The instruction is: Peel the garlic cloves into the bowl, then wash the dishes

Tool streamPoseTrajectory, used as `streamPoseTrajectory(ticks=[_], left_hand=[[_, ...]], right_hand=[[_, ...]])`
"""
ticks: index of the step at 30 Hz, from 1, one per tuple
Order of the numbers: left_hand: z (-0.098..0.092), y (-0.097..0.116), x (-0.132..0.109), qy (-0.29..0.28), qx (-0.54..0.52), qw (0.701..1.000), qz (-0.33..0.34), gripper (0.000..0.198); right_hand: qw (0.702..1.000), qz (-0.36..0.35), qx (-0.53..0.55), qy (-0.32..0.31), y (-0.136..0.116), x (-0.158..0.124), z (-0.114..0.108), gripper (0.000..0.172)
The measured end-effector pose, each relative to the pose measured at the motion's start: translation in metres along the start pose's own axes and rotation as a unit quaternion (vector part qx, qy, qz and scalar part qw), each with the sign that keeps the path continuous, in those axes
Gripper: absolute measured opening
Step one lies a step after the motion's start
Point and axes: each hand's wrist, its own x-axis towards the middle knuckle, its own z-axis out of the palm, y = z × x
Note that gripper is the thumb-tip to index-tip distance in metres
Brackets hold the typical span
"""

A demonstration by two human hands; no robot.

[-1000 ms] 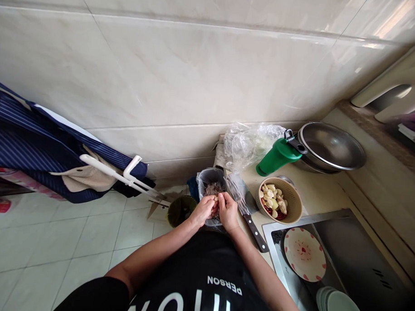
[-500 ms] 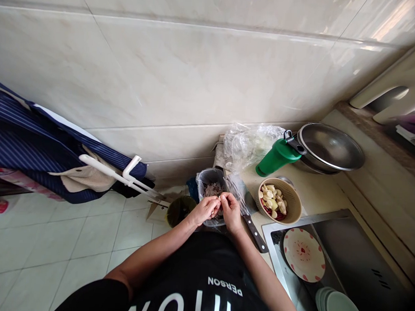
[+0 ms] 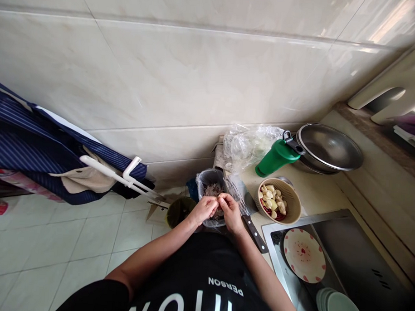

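My left hand (image 3: 206, 210) and my right hand (image 3: 230, 212) meet fingertip to fingertip over a lined bin (image 3: 209, 175). Both are closed in a pinch around a small garlic clove, mostly hidden by the fingers. Pale papery scraps (image 3: 213, 190) lie inside the bin below. To the right of my right hand, a beige basket (image 3: 296, 205) holds several peeled garlic cloves (image 3: 269, 193) and some dark red pieces. Between that basket and my right forearm lies a knife (image 3: 255, 234), its dark riveted handle toward me.
A green shaker bottle (image 3: 277, 157), crumpled plastic bags (image 3: 245, 145) and a metal bowl (image 3: 330, 148) stand along the wall. At right, a sink (image 3: 271, 228) has a patterned plate (image 3: 304, 256) and stacked pale dishes (image 3: 345, 307). A white bar (image 3: 105, 170) juts from the left.
The fingertips have closed tighter together, and the pale bit visible between them before is now mostly covered. Both hands stay over the bin; the surroundings look unchanged.
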Motion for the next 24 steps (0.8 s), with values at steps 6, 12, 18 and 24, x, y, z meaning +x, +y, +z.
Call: streamPoseTrajectory(ticks=[6,12,18,24], left_hand=[[-0.005,-0.017,0.007,0.04,0.109,0.993,0.008,0.031],[-0.006,-0.012,0.007,0.035,0.09,0.995,0.034,0.029],[-0.003,0.001,0.001,-0.033,0.017,0.999,-0.001,0.025],[-0.001,0.002,0.001,-0.075,-0.108,0.989,-0.061,0.026]], right_hand=[[0.984,0.049,0.165,0.05,-0.008,0.006,-0.009,0.027],[0.997,0.053,0.053,0.012,0.007,0.007,-0.02,0.023],[0.963,-0.116,-0.245,-0.004,-0.002,0.005,-0.023,0.02],[0.92,-0.198,-0.335,-0.04,-0.006,0.003,-0.022,0.029]])
